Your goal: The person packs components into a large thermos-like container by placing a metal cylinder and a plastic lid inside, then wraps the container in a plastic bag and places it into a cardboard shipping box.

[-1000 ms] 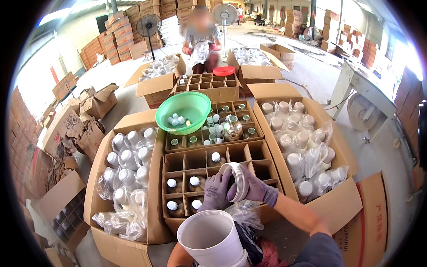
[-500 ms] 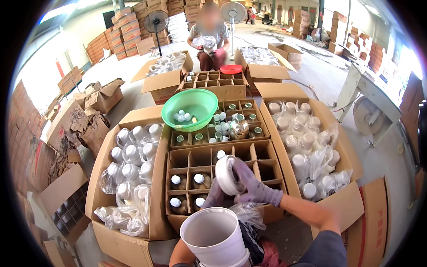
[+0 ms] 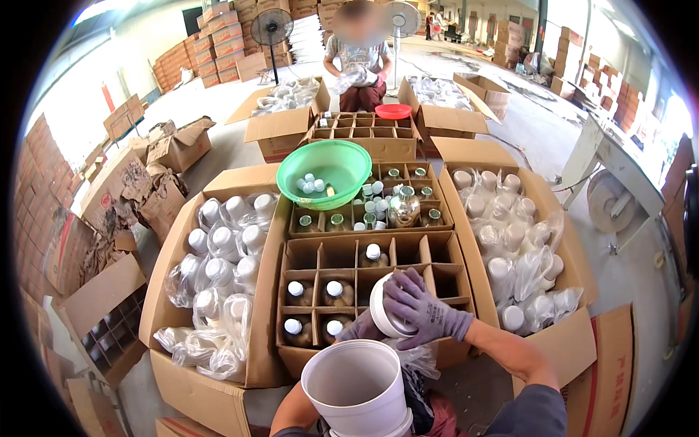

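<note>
Both my hands wear grey-purple gloves. Between them is a tilted white round plastic piece (image 3: 384, 309) with ridged edges; whether it is a lid or a shallow tub I cannot tell. My right hand (image 3: 426, 309) lies over its right side with the fingers curled round it. My left hand (image 3: 358, 328) grips it from the lower left, its fingers mostly hidden. A large white plastic bucket (image 3: 353, 379) stands upright close to me, below my hands. Crumpled clear plastic (image 3: 421, 358) hangs beneath my right hand. Ahead, a divided carton (image 3: 320, 250) holds several white-capped bottles (image 3: 335, 289).
A green basin (image 3: 324, 156) with small caps rests on a second divided carton holding glass bottles (image 3: 404, 207). Open cartons of bagged white containers (image 3: 218, 269) stand left and right (image 3: 502, 240). Opposite, a person (image 3: 359, 58) sits handling clear plastic near a red dish (image 3: 393, 111).
My hands have moved slightly right and down with the white piece, turning its face more toward my right palm. The view has shifted a little. The person opposite has lowered the plastic.
</note>
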Demonstrator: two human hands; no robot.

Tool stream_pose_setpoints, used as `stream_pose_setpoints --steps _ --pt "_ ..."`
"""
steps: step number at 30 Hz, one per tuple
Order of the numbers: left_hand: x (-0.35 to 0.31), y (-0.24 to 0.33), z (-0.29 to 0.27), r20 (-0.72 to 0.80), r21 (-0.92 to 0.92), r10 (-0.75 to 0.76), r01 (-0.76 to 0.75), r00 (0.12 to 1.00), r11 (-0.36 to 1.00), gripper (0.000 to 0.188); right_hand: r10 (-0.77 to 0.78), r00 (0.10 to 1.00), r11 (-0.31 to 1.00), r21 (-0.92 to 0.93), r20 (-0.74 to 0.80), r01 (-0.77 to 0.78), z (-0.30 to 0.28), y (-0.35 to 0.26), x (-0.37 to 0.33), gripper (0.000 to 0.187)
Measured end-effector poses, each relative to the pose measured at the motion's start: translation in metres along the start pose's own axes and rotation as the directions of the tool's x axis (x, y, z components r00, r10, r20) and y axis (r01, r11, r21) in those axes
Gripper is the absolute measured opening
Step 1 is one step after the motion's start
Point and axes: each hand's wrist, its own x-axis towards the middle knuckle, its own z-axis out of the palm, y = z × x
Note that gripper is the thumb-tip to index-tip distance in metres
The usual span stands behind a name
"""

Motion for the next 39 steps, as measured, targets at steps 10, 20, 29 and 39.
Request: stream_pose_setpoints --steps 10,20,29,39 --pt "-0.006 -0.007 -0.003 0.03 0.788 0.044 -0.051 0.999 0.614 0.064 0.642 0.764 0.299 0.893 0.072 -0.335 0.008 -0.022 0.005 0.091" --pt "-0.005 0.023 0.004 -0.02 -0.359 -0.01 0.002 1.0 0.934 0.059 0.276 0.961 0.763 0.602 0.022 -0.234 -0.036 -0.009 0.019 0.11" --pt "-0.011 0.007 0.021 0.083 0.21 0.184 -0.198 0.979 0.958 0.052 0.353 0.917 0.849 0.476 -0.186 -0.23 0.009 -0.022 -0.008 0.109" --pt "-0.006 0.01 0.016 0.062 -0.069 0.128 -0.124 0.99 0.99 0.057 0.037 0.998 0.976 0.218 -0.051 -0.025 -0.049 0.002 -0.003 0.109"
